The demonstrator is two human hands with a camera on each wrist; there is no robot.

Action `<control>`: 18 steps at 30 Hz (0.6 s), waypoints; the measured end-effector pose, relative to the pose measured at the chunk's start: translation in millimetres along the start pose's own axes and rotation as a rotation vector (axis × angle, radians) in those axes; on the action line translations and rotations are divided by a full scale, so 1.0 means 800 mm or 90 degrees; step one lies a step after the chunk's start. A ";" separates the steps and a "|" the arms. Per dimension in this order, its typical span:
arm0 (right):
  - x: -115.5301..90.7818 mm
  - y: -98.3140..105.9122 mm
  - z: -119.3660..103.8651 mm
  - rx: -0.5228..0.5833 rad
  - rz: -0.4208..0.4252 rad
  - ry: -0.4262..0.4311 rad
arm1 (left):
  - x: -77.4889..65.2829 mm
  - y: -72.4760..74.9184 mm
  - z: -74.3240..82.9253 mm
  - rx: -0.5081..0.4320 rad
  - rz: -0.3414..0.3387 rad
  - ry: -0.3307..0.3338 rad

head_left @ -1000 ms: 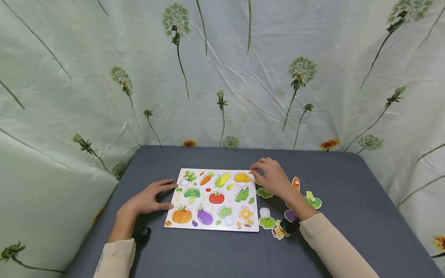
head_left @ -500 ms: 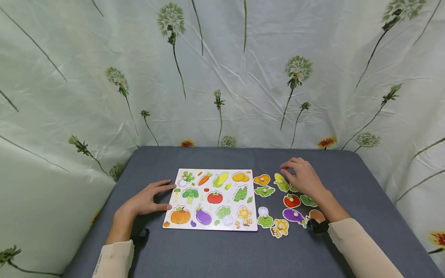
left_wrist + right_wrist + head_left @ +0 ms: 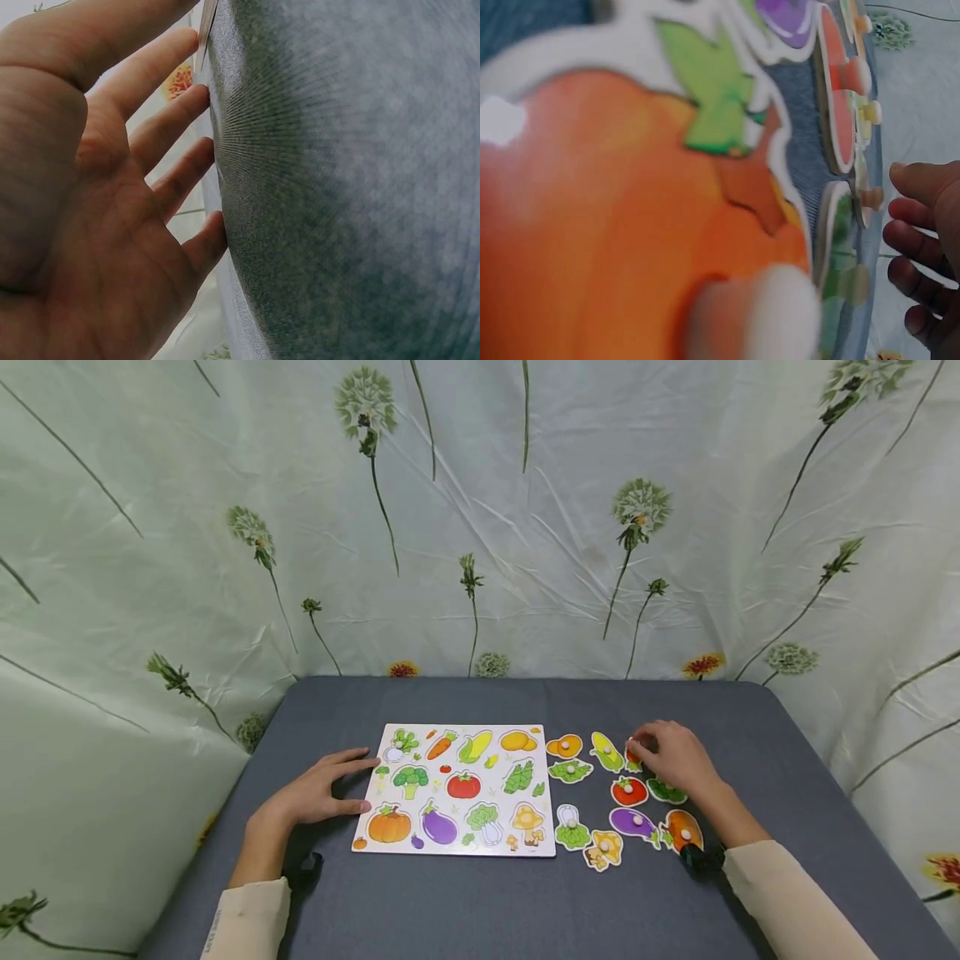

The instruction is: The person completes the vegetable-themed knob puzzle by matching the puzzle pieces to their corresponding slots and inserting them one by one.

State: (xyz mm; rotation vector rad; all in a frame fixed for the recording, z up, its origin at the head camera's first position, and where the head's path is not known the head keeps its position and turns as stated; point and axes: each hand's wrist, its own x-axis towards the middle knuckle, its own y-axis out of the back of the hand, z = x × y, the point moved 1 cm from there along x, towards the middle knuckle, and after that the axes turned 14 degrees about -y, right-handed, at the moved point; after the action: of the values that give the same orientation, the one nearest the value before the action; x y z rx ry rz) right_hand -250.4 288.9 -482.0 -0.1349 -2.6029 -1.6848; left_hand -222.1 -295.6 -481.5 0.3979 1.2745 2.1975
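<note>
My left hand (image 3: pixel 318 789) rests with straight, spread fingers at the left edge of a white puzzle board (image 3: pixel 468 850) printed with vegetables. In the left wrist view, the fingers (image 3: pixel 176 176) reach toward the tabletop and the board's edge. To the right of the board, my right hand (image 3: pixel 675 760) has its thumb and forefinger at a carrot puzzle piece (image 3: pixel 633 762), partly hidden by them. The right wrist view shows those fingers (image 3: pixel 911 232) loosely bent, with a gap between thumb and forefinger, beside a piece's knob (image 3: pixel 871 199).
Knobbed pieces lie right of the board: corn (image 3: pixel 606 753), tomato (image 3: pixel 628 791), eggplant (image 3: pixel 632 822), pumpkin (image 3: pixel 684 829), mushroom (image 3: pixel 604 850), a leafy cabbage (image 3: pixel 573 833), a pea pod (image 3: pixel 570 771), a round yellow-orange piece (image 3: pixel 564 746) and a green one (image 3: pixel 666 792). A flowered curtain (image 3: pixel 450 527) hangs behind.
My right hand has gone from the board's upper right corner, past the corn piece, to the carrot piece, dipping lower at the end. The left hand stays at the board's edge.
</note>
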 end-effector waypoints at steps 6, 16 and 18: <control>-0.003 -0.010 0.006 0.015 -0.011 -0.031 | 0.002 -0.001 -0.001 0.002 -0.003 0.006; -0.007 -0.014 0.005 0.041 0.006 -0.067 | 0.001 0.000 0.001 -0.001 -0.007 0.012; -0.007 -0.016 0.005 0.042 0.010 -0.071 | 0.001 -0.001 0.001 -0.002 -0.006 0.011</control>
State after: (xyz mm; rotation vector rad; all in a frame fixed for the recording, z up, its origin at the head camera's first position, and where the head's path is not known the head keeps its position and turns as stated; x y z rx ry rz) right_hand -245.7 287.4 -495.8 -0.2541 -2.7255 -1.6281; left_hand -222.0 -294.7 -481.6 0.3715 1.2797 2.1996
